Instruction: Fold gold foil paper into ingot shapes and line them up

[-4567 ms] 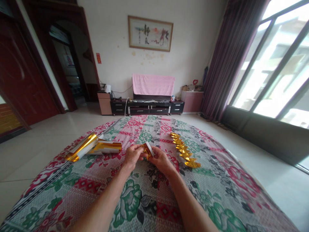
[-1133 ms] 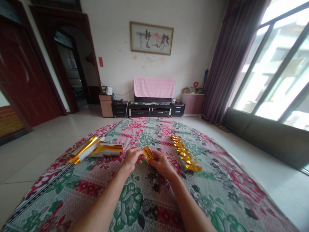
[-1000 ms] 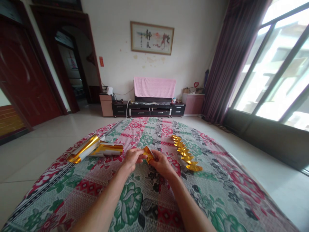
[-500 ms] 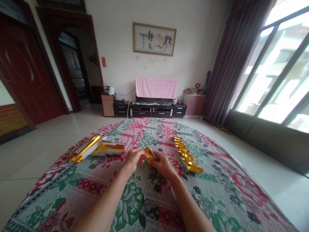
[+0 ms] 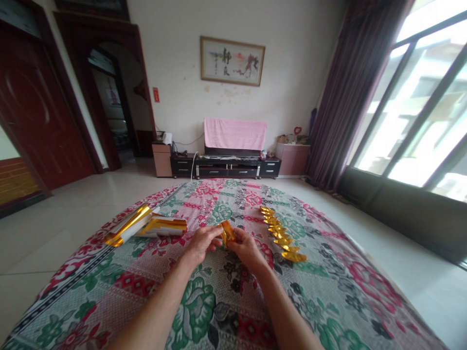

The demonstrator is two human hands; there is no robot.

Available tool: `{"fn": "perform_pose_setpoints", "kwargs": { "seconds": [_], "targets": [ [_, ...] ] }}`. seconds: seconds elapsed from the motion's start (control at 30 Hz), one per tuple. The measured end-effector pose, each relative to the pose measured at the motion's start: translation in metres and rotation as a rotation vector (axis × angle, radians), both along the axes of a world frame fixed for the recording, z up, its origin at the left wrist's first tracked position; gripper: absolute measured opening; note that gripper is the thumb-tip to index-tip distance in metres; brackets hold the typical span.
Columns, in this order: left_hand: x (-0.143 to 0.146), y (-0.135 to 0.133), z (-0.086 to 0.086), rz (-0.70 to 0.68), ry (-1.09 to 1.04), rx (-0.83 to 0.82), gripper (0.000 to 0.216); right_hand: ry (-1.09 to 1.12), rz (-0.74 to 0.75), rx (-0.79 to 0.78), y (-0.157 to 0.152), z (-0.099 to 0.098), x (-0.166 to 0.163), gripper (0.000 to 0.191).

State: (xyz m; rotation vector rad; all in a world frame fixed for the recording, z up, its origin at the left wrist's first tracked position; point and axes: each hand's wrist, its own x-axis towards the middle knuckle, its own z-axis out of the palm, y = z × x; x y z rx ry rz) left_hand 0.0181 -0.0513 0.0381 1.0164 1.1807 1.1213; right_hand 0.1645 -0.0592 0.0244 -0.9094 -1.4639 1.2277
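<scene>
A small piece of gold foil paper [image 5: 227, 232], partly folded, is held between my two hands above the patterned cloth [image 5: 197, 306]. My left hand [image 5: 203, 243] pinches its left edge between thumb and fingers. On the other side, my right hand [image 5: 245, 245] grips the lower right part, its fingers curled behind the paper. To the right lies a row of several folded gold paper ingots [image 5: 279, 233], running away from me. Rolled sheets of gold foil paper [image 5: 164, 226] with pale undersides rest on the left; another roll [image 5: 129, 224] leans across them.
The cloth covers a round surface with a pale tiled floor [image 5: 412, 272] around it. Against the far wall stands a low black cabinet [image 5: 228, 168], with a pink towel [image 5: 235, 132] draped above it. A purple curtain [image 5: 343, 92] hangs by the window on the right.
The gold paper has turned a little, showing a smoother, more upright face. My left fingers have shifted slightly along its edge. The ingots and rolls lie as before.
</scene>
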Motion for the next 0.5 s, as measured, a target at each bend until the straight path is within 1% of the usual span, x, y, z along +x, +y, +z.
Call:
{"fn": "perform_pose_setpoints", "kwargs": {
  "seconds": [0.07,0.23,0.5],
  "targets": [
    [0.0010,-0.0014,-0.0013,-0.029,0.054,-0.005,0.035,0.022,-0.009,-0.008,0.0011,-0.0015,-0.0001,0.035],
    [0.0051,-0.0028,-0.0044,-0.034,0.178,0.006,0.029,0.059,-0.014,-0.019,0.0041,-0.0052,-0.0007,0.032],
    [0.0087,-0.0019,-0.0057,-0.004,0.209,0.033,0.023,0.058,-0.013,-0.021,0.0043,-0.0054,-0.0011,0.034]
  ]
}}
